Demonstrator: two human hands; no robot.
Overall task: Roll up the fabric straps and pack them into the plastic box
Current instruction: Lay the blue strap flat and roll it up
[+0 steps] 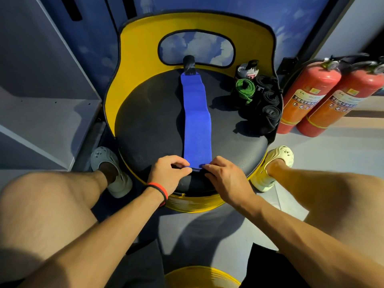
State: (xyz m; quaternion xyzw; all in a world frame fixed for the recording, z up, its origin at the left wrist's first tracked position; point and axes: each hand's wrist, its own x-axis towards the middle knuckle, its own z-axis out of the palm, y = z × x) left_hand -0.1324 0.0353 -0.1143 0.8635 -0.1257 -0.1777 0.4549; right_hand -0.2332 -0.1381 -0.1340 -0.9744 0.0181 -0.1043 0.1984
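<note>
A long blue fabric strap [196, 119] lies flat down the middle of a round black seat [149, 121], with a black tab [188, 64] at its far end. My left hand [166, 173] and my right hand [222, 175] pinch the strap's near end from either side, where a small fold or roll begins. On the seat's right side sit rolled straps: a green one [245, 89], a grey and white one [247, 70] and several black ones [269, 102]. No plastic box shows in the head view.
The seat belongs to a yellow chair with a curved back [135, 50]. Two red fire extinguishers [311, 96] stand on the floor to the right. A grey shelf unit [45, 109] stands at the left. My knees and feet flank the chair.
</note>
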